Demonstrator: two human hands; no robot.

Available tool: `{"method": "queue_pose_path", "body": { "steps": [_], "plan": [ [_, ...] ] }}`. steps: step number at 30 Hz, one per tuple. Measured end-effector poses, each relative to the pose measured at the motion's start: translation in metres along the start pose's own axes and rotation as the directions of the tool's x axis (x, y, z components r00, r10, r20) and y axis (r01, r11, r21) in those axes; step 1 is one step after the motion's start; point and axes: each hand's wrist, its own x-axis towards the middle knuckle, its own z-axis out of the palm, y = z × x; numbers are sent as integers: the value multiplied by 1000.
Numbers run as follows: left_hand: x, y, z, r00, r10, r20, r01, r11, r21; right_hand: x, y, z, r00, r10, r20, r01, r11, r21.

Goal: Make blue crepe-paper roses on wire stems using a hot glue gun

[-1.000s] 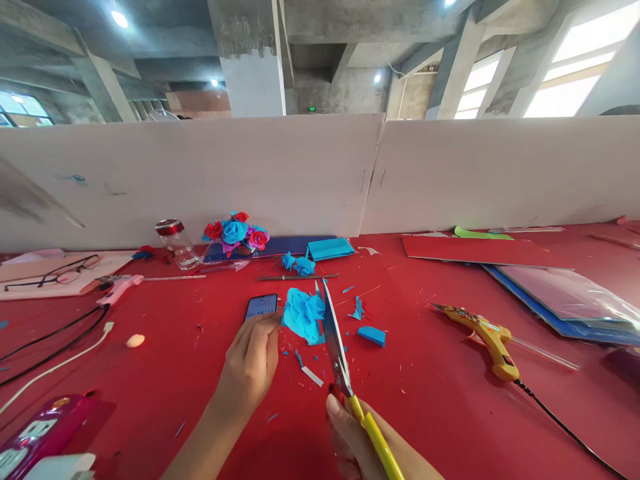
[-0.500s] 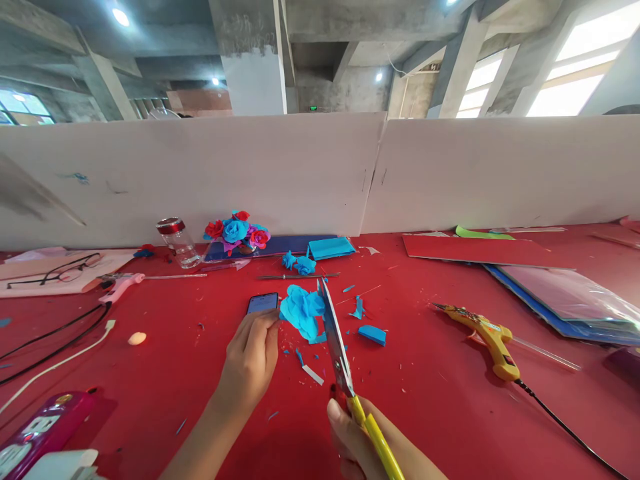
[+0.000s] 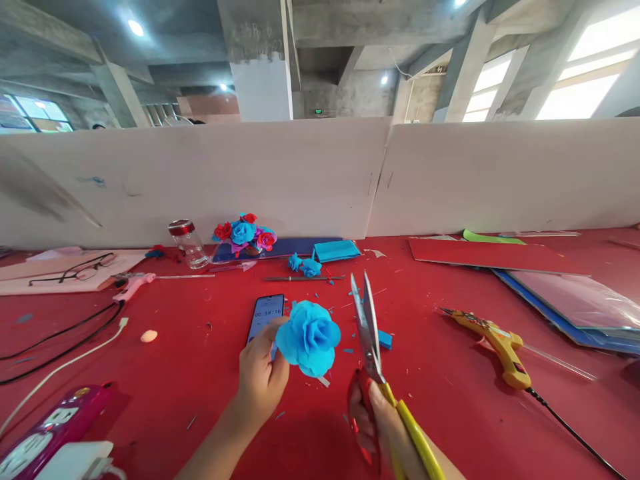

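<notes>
Free tabletop [image 3: 440,363] between scissors [image 3: 371,353] and glue gun [image 3: 500,345], partition [image 3: 240,173] behind

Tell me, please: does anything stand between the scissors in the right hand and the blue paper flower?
Nothing visible stands between the scissors and the blue paper flower; in that gap, only small scraps show on the red table.

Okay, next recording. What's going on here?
A person is working with paper flowers at a red table. Their left hand holds a blue flower, its layered petals facing the camera. Their right hand holds scissors with the blades parted, pointing away from the person and clear of the flower. A phone lies just beyond the left hand, and a yellow glue gun rests off to the right.
</notes>
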Motion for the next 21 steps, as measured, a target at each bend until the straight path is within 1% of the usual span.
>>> {"method": "queue_pose_path", "body": {
  "steps": [3,5,6,7,8,9,10,11,12,13,14,15,19,21],
  "plan": [
    [-3,3,2,997,-77,8,77,987,-144,2,-20,-9,996,-12,-87,11,1000,-16],
    [-5,4,5,991,-132,16,132,967,-219,4,-35,-22,989,-59,-136,46,994,-96],
    [-6,5,6,987,-156,28,158,956,-248,5,-44,-30,983,-88,-161,63,986,-157],
    [-6,5,7,983,-178,44,183,945,-271,7,-53,-38,965,-157,-211,79,939,-334],
    [-6,6,9,979,-195,61,205,935,-290,8,-62,-46,939,-237,-250,71,844,-532],
    [-5,7,10,974,-210,78,224,925,-307,10,-71,-54,907,-309,-286,16,705,-709],
    [-4,8,11,970,-221,97,241,914,-326,13,-78,-61,881,-364,-301,-76,519,-851],
    [-3,9,12,967,-228,116,254,903,-347,16,-84,-67,870,-404,-284,-157,318,-935],
    [-3,10,13,965,-231,128,262,891,-371,19,-87,-73,869,-424,-255,-211,147,-966],
    [-3,11,14,962,-230,145,269,879,-393,23,-88,-77,874,-427,-231,-237,41,-971],
    [-3,11,15,960,-228,164,276,869,-410,27,-86,-81,880,-425,-215,-246,-20,-969],
    [-4,12,15,956,-226,190,287,862,-418,32,-83,-84,882,-422,-211,-252,-44,-967],
    [-8,12,17,924,-222,310,345,836,-427,43,-68,-89,875,-431,-222,-287,-91,-954],
    [-9,14,17,917,-217,335,360,814,-457,44,-64,-90,868,-442,-227,-300,-100,-949]
  ]
}}
